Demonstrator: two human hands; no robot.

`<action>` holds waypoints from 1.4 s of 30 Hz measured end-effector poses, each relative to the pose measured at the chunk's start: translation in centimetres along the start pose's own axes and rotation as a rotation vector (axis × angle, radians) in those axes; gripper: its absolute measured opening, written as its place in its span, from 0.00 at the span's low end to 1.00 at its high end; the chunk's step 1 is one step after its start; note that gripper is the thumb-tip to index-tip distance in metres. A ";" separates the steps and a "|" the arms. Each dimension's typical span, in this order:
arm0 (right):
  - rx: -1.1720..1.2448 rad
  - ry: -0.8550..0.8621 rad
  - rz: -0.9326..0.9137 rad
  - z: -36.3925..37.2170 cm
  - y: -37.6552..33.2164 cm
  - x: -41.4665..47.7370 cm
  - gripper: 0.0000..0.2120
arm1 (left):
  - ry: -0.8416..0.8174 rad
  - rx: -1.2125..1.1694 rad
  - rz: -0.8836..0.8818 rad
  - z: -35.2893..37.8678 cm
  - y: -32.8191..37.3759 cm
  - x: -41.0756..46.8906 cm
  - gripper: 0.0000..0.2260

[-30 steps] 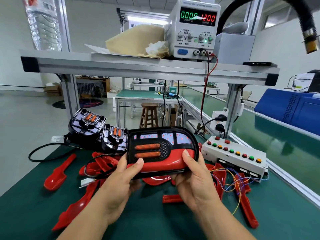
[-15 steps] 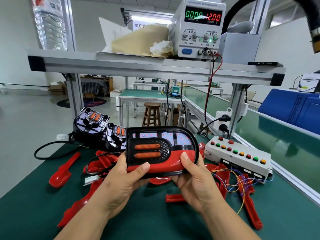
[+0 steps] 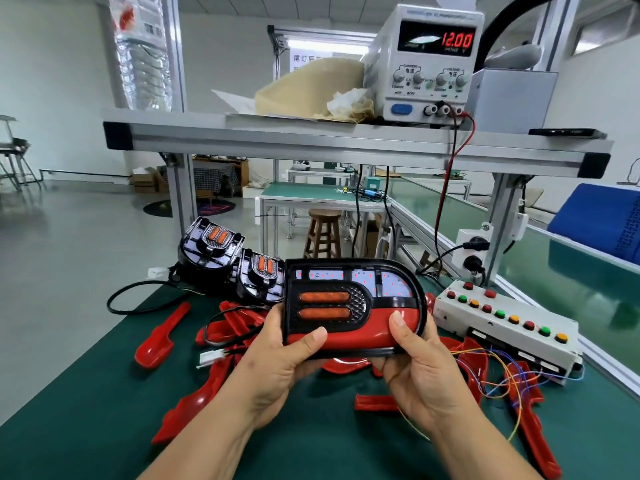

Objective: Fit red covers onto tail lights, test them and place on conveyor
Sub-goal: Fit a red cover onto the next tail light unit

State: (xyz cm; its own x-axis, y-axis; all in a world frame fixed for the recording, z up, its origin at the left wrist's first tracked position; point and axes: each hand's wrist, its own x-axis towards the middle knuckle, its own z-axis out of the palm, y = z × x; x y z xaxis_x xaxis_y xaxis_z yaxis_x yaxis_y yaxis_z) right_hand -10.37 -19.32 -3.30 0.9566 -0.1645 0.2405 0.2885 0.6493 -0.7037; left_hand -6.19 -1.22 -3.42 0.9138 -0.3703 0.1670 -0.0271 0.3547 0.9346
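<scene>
both hands on the tail light, red cover on its lower half

the left hand (image 3: 277, 362) and right hand (image 3: 422, 368) hold one tail light (image 3: 353, 303) between them, lifted off the green tabletop (image 3: 86, 410) with its face towards the camera. each hand is wrapped around one end: fingers curled behind, thumb over the front. both thumbs press on the red cover (image 3: 360, 336), which runs along the lower part of the lamp, just under the two orange bars. a dark gap shows along the cover's bottom edge, so i can't tell if it's fully seated.

just beyond the left hand there are two more black tail lights (image 3: 211, 247) side by side, with a black cable looping out from them. a pile of loose red covers (image 3: 159, 344) is spread under and around both hands. a small white connector (image 3: 209, 358) lies just left of the left hand.

to the right of the right hand is a white button box (image 3: 502, 320) with red, green and yellow buttons, and a tangle of coloured wires (image 3: 502, 379) spills from it towards the right wrist. further right, past the metal rail, runs the green conveyor (image 3: 571, 271).

above and beyond the hands, a power supply (image 3: 429, 64) on the metal shelf (image 3: 311, 140) reads 12.00 in red.
</scene>
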 end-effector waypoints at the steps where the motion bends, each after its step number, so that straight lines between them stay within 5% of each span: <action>1: 0.004 0.004 0.009 -0.1 -0.1 0.0 0.24 | -0.008 -0.003 -0.017 -0.1 0.1 0.0 0.27; 6: -0.011 0.000 0.053 -0.2 -0.6 0.1 0.24 | -0.102 -0.059 -0.097 -1.1 0.9 0.0 0.22; 12: 0.019 0.086 0.038 -0.2 -0.4 0.2 0.20 | -0.123 0.335 -0.081 -1.5 3.3 -0.5 0.18; 16: 0.050 0.100 0.047 -0.4 -0.5 0.4 0.21 | 0.364 0.695 0.110 -7.9 7.7 -0.7 0.02; 17: 0.045 0.096 0.045 -0.3 -0.4 0.5 0.21 | 0.469 0.792 0.093 -10.0 8.5 -0.5 0.06; 21: 0.042 0.067 0.045 0.0 -0.3 0.4 0.19 | 0.330 1.398 -0.372 -15.6 8.0 -0.3 0.18; 23: 0.039 0.060 0.050 0.0 -0.2 0.3 0.18 | 0.279 1.532 -0.408 -16.4 6.0 -0.8 0.22; 27: 0.016 0.057 0.061 0.2 -0.1 0.1 0.18 | 0.512 1.482 -0.198 -17.0 4.7 -1.4 0.07; 31: -0.031 0.047 0.093 0.3 0.1 -0.2 0.18 | 0.594 1.202 0.218 -14.9 7.6 -1.3 0.07; 34: -0.063 0.038 0.124 0.5 0.5 -0.3 0.19 | 0.499 0.950 0.496 -10.9 10.6 -0.6 0.07; 37: -0.057 0.026 0.125 0.5 0.6 -0.4 0.20 | 0.260 0.824 0.537 -6.1 12.9 0.6 0.08; 42: -0.066 -0.005 0.128 0.5 0.4 -0.5 0.24 | -0.169 1.393 0.561 1.8 13.5 3.0 0.18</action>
State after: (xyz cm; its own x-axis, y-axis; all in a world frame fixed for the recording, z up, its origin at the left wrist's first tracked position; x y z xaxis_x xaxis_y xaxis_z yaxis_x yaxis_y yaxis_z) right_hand -10.79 -18.56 -3.38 0.9856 -0.0797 0.1494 0.1666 0.6144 -0.7712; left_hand -4.58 0.92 10.27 0.6011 -0.5934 0.5353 -0.7866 -0.5578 0.2650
